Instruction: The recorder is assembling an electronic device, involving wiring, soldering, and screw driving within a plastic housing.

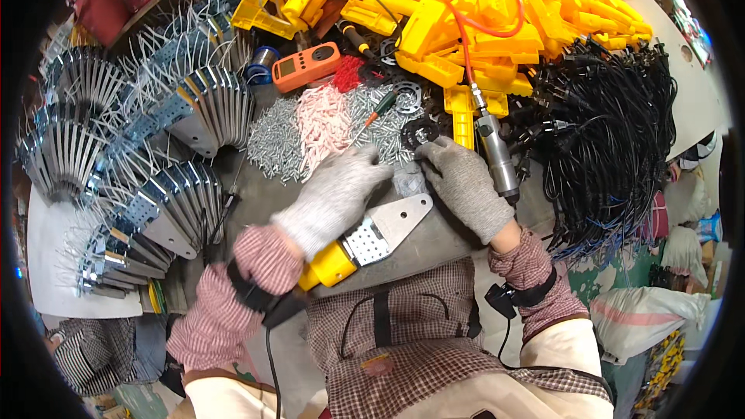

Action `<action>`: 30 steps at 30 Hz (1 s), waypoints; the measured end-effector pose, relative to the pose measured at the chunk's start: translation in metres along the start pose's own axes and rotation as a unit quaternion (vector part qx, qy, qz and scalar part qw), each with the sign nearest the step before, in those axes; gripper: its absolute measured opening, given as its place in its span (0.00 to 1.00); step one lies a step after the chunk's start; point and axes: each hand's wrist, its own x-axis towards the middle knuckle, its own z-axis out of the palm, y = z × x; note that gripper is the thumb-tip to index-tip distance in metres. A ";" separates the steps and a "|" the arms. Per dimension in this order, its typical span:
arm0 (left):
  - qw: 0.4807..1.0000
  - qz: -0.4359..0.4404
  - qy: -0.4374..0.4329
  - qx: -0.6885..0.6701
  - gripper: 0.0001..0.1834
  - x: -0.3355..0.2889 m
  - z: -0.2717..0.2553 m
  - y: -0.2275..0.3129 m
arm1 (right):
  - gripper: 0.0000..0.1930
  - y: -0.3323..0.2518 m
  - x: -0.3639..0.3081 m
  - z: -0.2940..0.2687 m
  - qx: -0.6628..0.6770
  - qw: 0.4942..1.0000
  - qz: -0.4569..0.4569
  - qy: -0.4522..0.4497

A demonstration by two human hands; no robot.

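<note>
Left hand (334, 198) lies open, fingers spread, over the yellow-handled metal plate tool (372, 237); right hand (464, 185), at two o'clock from it, fingers curled at the screw pile (388, 128), grip unclear

On the tabletop (434, 237) a tool with a flat metal plate (372, 237) lies nearest. Beyond it sits a screw pile (279, 140). Stacked metal plates (155, 147) lie left, a cable bundle (613, 132) right, and plastic housings (481, 0) heaped far behind.
</note>
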 end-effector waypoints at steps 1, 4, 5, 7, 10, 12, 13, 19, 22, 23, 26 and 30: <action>0.996 0.043 -0.030 0.075 0.12 0.011 0.002 -0.012 | 0.09 -0.004 0.006 0.006 -0.015 1.000 -0.003 -0.003; 0.969 0.142 -0.049 0.194 0.11 0.033 0.019 -0.019 | 0.10 -0.004 0.010 0.015 -0.077 0.997 0.009 -0.004; 0.967 0.150 -0.085 0.185 0.10 0.037 0.020 -0.020 | 0.10 -0.004 0.011 0.019 -0.095 0.995 0.000 0.012; 0.967 0.158 -0.079 0.185 0.10 0.041 0.019 -0.024 | 0.11 -0.007 0.011 0.021 -0.121 0.993 -0.003 0.004; 0.971 0.083 -0.123 0.189 0.11 0.035 0.004 -0.019 | 0.12 -0.011 0.013 0.002 -0.128 0.991 0.015 -0.047; 0.970 0.009 -0.149 0.193 0.12 0.012 -0.005 -0.021 | 0.12 -0.012 0.011 0.001 -0.079 0.995 0.013 -0.065; 0.981 0.031 -0.107 0.162 0.13 -0.002 0.002 -0.034 | 0.12 -0.015 0.010 0.001 -0.046 0.997 -0.007 -0.064; 0.991 0.013 -0.111 0.071 0.15 0.002 0.001 -0.040 | 0.14 -0.021 0.000 -0.002 -0.107 0.988 -0.045 -0.107; 0.995 -0.044 -0.074 -0.057 0.14 -0.007 -0.009 -0.031 | 0.14 -0.013 -0.005 -0.002 -0.160 0.981 -0.090 -0.066; 0.988 -0.077 -0.055 -0.124 0.14 -0.008 -0.013 -0.028 | 0.11 -0.012 -0.005 -0.005 -0.130 0.983 -0.090 -0.096; 0.890 -0.165 -0.103 -0.413 0.12 -0.037 -0.016 -0.031 | 0.10 -0.022 -0.014 -0.012 0.078 0.980 -0.120 -0.139; 0.897 -0.154 -0.158 -0.383 0.12 -0.047 -0.018 -0.031 | 0.08 -0.034 -0.023 0.011 0.346 0.912 -0.157 -0.156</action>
